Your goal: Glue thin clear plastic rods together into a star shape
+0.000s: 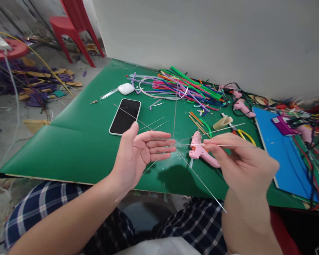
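My right hand (244,161) pinches one thin clear rod between thumb and fingertips. That rod belongs to a star-like frame of several thin rods (207,189) that spread from a small clear hub (177,144) above the table. My left hand (135,152) is open, palm turned inward, its fingers stretched toward the hub. Whether its fingertips touch the hub, I cannot tell. Just beyond the hub, partly behind my right fingers, lies a pink glue gun (200,152). A black-screened phone (126,116) lies beyond my left thumb.
A bundle of coloured pipe cleaners (186,86) lies at the back of the green table (77,141). A white case (126,89) sits left of it. To the right are yellow-handled pliers (246,136), a blue board (279,152) and tangled cables.
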